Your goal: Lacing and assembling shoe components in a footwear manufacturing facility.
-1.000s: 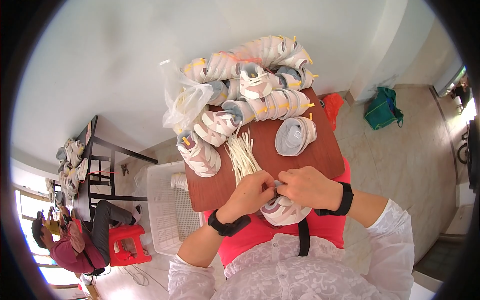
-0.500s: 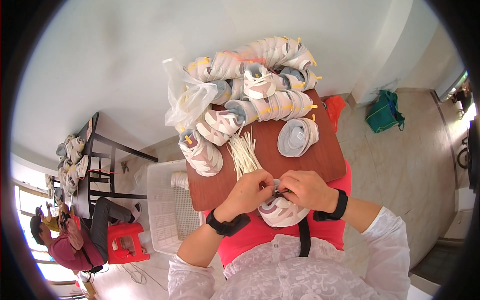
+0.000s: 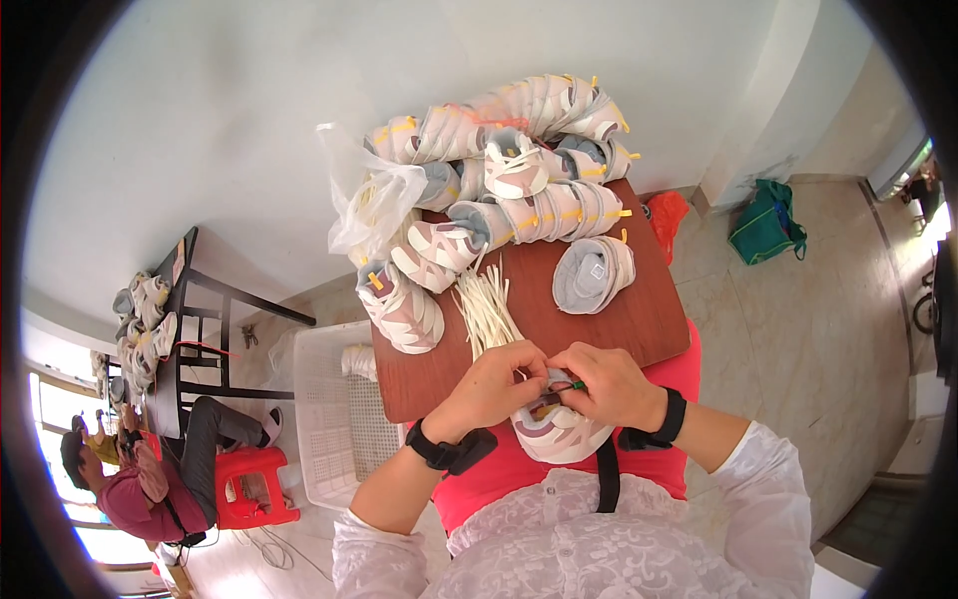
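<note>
A white and pink shoe upper (image 3: pixel 561 435) rests at my lap, just off the table's near edge, its opening toward my fingers. My left hand (image 3: pixel 496 387) is closed in a pinch at the left side of that opening. At the right side, my right hand (image 3: pixel 606 387) is closed around a small thin tool (image 3: pixel 576 386) with a green part; most of it is hidden by the fingers. Beyond my left hand lies a bundle of cream shoelaces (image 3: pixel 486 307). A single grey-lined upper (image 3: pixel 595 275) stands on the table, and a laced upper (image 3: pixel 401 307) lies at its left edge.
Nested rows of uppers (image 3: pixel 539 213) and a clear plastic bag (image 3: pixel 374 205) cover the far part of the brown table (image 3: pixel 539 319). A white plastic basket (image 3: pixel 317 439) stands at the left. Farther left, a person (image 3: pixel 150 489) sits by a black table; a green bag (image 3: pixel 766 225) lies right.
The shoe upper has tipped slightly, and more of its opening shows between my hands. My right hand has shifted a little, leaving the green part of the tool more visible.
</note>
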{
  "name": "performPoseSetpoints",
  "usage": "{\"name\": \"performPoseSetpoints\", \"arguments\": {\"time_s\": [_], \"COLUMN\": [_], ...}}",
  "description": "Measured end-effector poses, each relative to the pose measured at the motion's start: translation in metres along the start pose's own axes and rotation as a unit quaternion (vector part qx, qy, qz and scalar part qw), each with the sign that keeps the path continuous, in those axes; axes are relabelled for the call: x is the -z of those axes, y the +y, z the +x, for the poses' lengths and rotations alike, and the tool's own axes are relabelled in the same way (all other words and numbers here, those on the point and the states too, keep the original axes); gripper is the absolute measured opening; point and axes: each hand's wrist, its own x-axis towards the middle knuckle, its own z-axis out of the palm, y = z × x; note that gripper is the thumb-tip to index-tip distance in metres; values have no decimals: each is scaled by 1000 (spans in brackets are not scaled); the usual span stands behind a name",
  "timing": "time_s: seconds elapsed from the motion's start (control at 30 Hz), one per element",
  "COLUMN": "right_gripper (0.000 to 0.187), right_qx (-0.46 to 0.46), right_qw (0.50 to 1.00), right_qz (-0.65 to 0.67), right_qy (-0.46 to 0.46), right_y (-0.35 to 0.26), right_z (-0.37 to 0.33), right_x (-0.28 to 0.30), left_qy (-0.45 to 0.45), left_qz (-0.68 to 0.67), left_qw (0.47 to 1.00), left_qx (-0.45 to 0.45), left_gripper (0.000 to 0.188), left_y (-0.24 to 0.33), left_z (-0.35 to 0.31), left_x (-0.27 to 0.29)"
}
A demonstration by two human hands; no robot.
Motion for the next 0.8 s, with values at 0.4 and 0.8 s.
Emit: {"name": "performPoseSetpoints", "arguments": {"time_s": [0.4, 0.8], "right_gripper": [28, 24], "right_qx": [1, -8], "right_qw": [999, 999], "right_qz": [-27, -49], "right_qy": [46, 5], "right_y": [-4, 3], "right_z": [-9, -6], "right_x": [-17, -10], "left_qy": [-55, 17], "left_qz": [-9, -107], "left_qw": [998, 989], "left_qx": [-4, 98], "left_gripper": [4, 15], "left_y": [14, 12], "left_z": [-5, -7], "left_x": [11, -2]}}
